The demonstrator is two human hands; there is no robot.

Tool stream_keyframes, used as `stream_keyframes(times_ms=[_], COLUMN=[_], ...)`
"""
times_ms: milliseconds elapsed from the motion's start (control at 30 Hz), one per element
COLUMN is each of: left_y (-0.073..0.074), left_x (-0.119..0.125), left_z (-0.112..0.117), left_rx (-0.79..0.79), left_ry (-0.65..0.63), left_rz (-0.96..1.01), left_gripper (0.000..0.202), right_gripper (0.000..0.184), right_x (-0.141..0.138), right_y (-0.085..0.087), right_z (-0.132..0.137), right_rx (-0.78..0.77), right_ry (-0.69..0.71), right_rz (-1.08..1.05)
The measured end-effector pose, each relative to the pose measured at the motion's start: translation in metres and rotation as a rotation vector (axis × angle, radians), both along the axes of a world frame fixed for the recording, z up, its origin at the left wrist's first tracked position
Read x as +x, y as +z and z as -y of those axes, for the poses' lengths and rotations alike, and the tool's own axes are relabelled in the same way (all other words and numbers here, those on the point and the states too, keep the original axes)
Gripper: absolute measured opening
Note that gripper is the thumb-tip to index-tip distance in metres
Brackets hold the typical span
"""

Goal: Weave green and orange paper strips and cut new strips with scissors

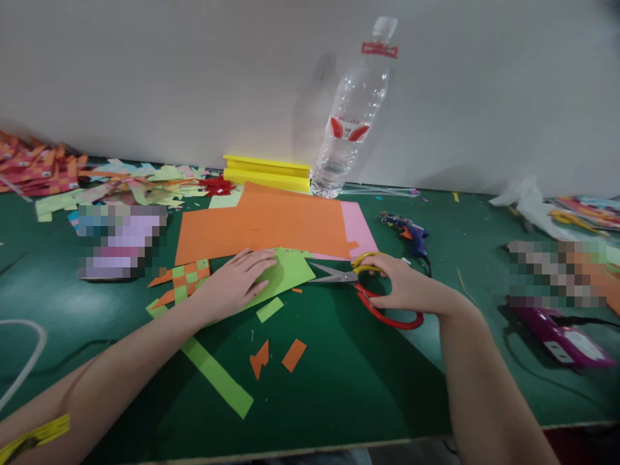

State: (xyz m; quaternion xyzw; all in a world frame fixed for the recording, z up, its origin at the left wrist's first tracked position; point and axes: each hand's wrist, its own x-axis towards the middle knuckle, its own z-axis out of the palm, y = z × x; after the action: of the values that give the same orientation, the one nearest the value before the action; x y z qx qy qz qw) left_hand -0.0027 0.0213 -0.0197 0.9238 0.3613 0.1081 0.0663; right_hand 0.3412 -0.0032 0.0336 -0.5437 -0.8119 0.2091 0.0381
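My left hand [237,281] lies flat, fingers stretched out, on a light green paper sheet [288,271] on the green table [349,381]. My right hand [404,287] is closed around the red and yellow handles of a pair of scissors [361,284]; their blades point left toward the green sheet. Just left of my left hand sits a woven orange-and-green paper piece [186,281]. A long green strip [217,378] runs under my left forearm. Behind lies a large orange sheet [264,223] over a pink sheet [359,229].
A clear plastic bottle [351,116] stands against the wall beside a yellow folded block [266,172]. A blue glue gun [409,232] lies right of the pink sheet. A purple tool [562,336] is at right. Paper scraps [130,184] pile at back left; orange offcuts [278,357] lie near.
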Motion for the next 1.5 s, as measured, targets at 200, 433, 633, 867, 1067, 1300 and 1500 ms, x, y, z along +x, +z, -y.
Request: stream_keyframes(times_ms=[200,433,633,867,1067,1300,1500], left_y=[-0.003,-0.003,-0.001,0.0,0.0,-0.003,-0.003], left_x=[-0.002,-0.002,-0.002,-0.002,-0.002,-0.003,-0.003], left_z=[-0.001,-0.002,-0.002,-0.001,-0.001,-0.001,-0.002], left_rx=[-0.006,0.0,0.009,0.004,-0.01,-0.01,-0.007], left_ry=[-0.01,-0.021,-0.03,-0.027,-0.018,-0.023,-0.026], left_rz=[-0.009,0.002,-0.011,0.005,-0.014,0.017,0.014], left_gripper=[0.038,0.036,0.035,0.035,0.036,0.037,0.037], right_gripper=[0.049,0.048,0.047,0.048,0.05,0.049,0.053], right_x=[0.003,0.004,-0.004,-0.006,0.011,0.019,0.02], right_y=[-0.001,0.0,-0.001,-0.003,-0.002,-0.002,-0.004], right_z=[-0.001,0.0,0.0,0.0,-0.001,-0.001,-0.001], right_rx=[-0.034,-0.064,-0.025,-0.016,-0.088,-0.14,-0.138], right_ry=[-0.018,0.002,0.035,0.055,-0.01,-0.024,-0.025], right_rz=[0.022,0.027,-0.051,-0.069,0.009,0.015,-0.017])
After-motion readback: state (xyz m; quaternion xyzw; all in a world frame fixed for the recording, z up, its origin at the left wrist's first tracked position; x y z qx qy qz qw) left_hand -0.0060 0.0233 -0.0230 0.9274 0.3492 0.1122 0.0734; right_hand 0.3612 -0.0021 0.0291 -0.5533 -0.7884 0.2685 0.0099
